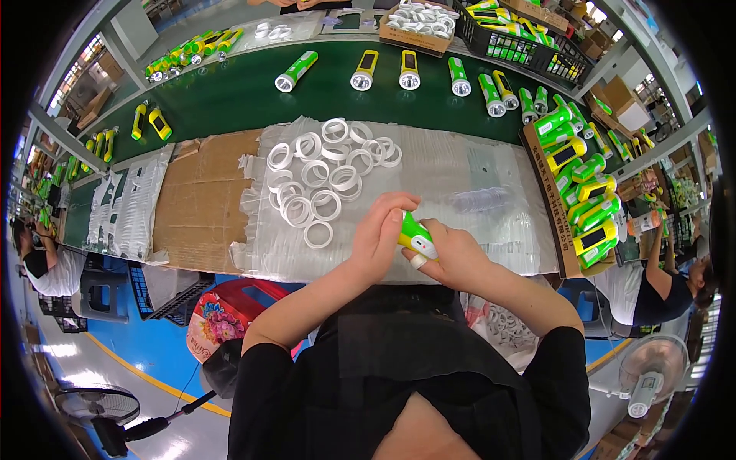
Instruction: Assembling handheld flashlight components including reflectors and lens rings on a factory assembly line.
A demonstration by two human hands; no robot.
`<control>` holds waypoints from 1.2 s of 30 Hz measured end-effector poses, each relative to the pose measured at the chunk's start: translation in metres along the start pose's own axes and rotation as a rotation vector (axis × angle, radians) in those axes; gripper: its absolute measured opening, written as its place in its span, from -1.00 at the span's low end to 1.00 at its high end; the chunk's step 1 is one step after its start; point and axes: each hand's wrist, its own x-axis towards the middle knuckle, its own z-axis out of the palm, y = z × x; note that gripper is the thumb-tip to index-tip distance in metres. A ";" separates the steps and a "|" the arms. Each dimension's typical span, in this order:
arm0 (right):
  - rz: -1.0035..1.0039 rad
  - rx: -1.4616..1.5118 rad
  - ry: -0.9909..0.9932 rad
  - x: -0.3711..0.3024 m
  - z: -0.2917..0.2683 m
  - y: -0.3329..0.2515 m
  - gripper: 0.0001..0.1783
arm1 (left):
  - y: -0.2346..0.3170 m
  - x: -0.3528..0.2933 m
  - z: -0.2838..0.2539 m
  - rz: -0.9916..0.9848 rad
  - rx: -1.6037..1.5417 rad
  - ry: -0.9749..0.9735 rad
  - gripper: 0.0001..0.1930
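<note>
A green and yellow flashlight (418, 238) is held between both hands above the near edge of the work surface, tilted. My left hand (381, 234) is closed round its upper end and covers that end. Round the lower end, my right hand (454, 255) is closed, its thumb along the body near a small white patch. A pile of white plastic rings (316, 175) lies just beyond my left hand. Beyond my right hand, a row of clear round discs (481, 200) rests on the plastic-covered surface (506, 238).
At the right stands a cardboard box (553, 211) full of flashlights. Across the far side runs a green belt (230, 90) with spaced flashlights. Beyond it are a box of white rings (418, 38) and a black crate (529, 54). Co-workers sit at both sides.
</note>
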 end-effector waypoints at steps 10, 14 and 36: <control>-0.004 1.357 -0.667 -0.002 -0.015 -0.013 -0.38 | 0.055 0.018 -0.021 0.395 0.105 -0.253 -0.65; -0.115 1.666 -0.838 0.000 0.007 -0.012 -0.19 | 0.067 0.027 -0.020 0.454 0.042 -0.320 -0.68; -0.059 0.920 0.187 0.004 0.056 -0.012 -0.62 | 0.041 0.045 -0.011 -0.181 -0.500 -0.025 -0.83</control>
